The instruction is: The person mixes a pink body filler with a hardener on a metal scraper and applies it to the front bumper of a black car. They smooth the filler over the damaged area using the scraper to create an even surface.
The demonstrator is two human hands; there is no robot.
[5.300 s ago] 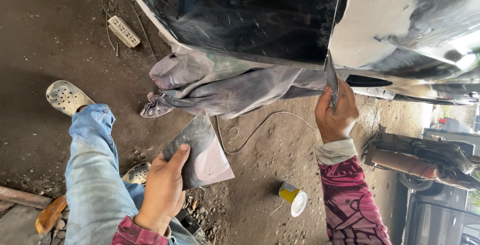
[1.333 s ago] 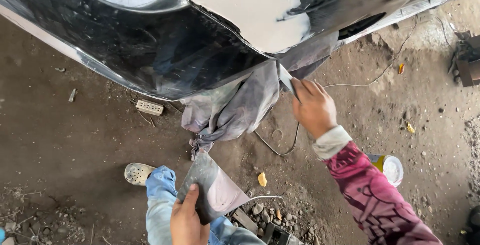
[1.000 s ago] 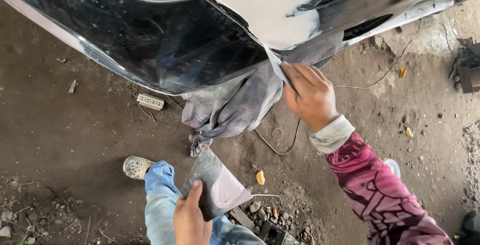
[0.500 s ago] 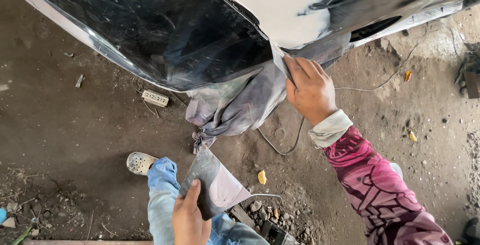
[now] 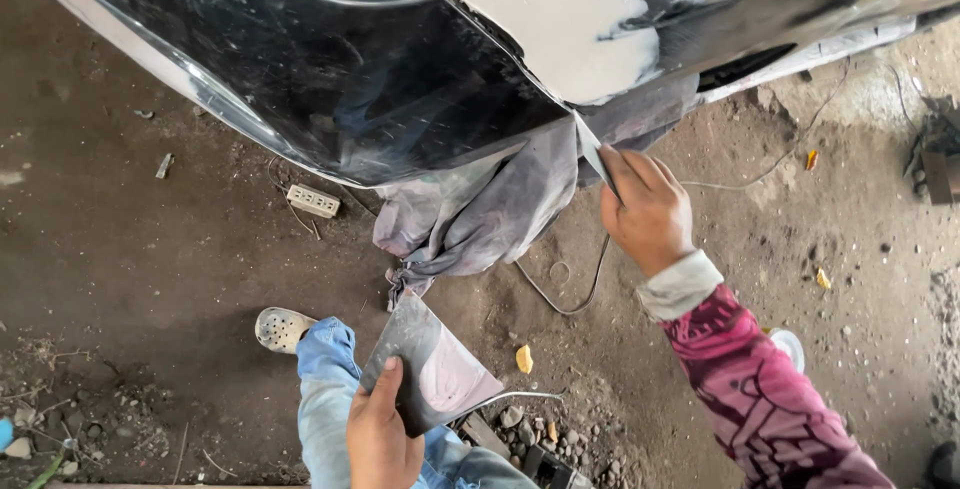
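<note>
Right hand (image 5: 648,211) is closed around a thin putty knife (image 5: 592,152), thumb and fingers pinching its base, with the blade tip pointing up and away from the hand onto the lower edge of the pale filler patch (image 5: 560,24) on the dark car body (image 5: 330,79). Left hand (image 5: 380,439), lower and nearer the body, grips a flat metal mixing board (image 5: 430,364) by its near corner, thumb on top; a smear of pale filler sits on the board just beyond the thumb. A grey cloth (image 5: 480,214) hangs from the panel seam just left of the right hand. To do this stroke well, the blade likely wants to lie at a shallow angle against the panel and be drawn with even pressure along the seam, so the filler feathers out thin at its border rather than ridging. Keeping the board level and close under the working hand should make reloading short and keep filler off the dirt floor (image 5: 150,269). The hanging cloth could catch the blade, so the wrist is best kept clear of it.
</note>
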